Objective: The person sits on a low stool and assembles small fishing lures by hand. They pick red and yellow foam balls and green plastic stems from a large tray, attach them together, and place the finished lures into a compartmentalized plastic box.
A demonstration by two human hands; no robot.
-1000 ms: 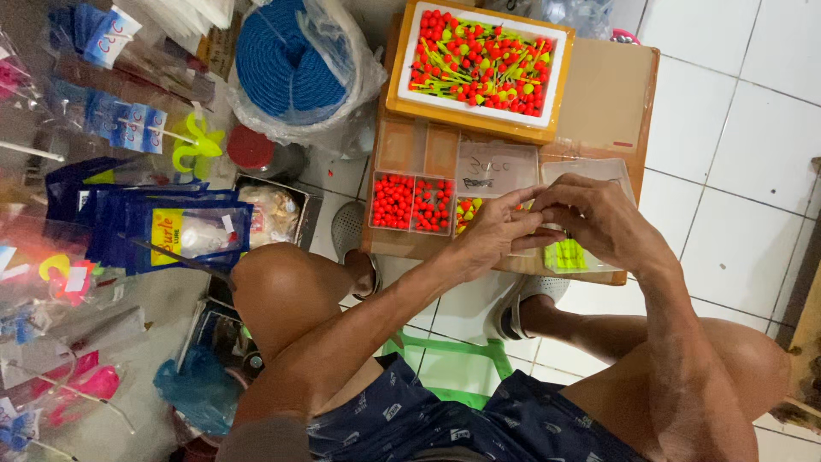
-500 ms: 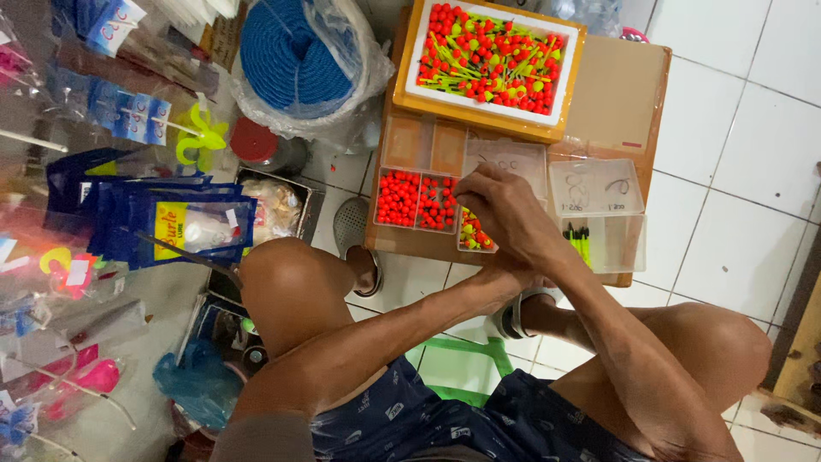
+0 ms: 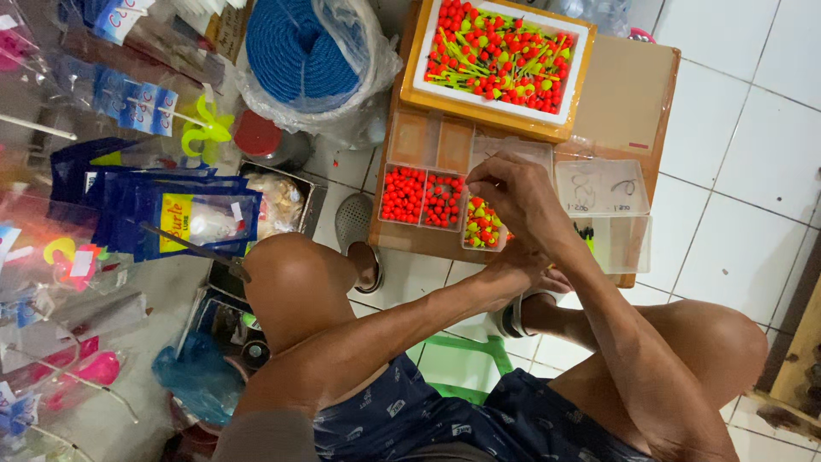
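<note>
My right hand hovers over a clear compartment box on a cardboard carton. Its fingertips are pinched together above the compartment of mixed red and yellow floats; anything between them is too small to see. Two compartments to the left hold red round floats. My left hand lies lower, near the carton's front edge, mostly hidden under my right forearm. A white foam tray behind the box is full of red and yellow-green floats.
A clear plastic lid lies right of my hand. A bagged coil of blue rope, a red lid, a metal tin and blue packets crowd the left. A green stool is under me; white tiles lie to the right.
My hands were together over the box's right side. The right hand then moved left over the mixed floats and now stays there; the left hand dropped back under the right forearm.
</note>
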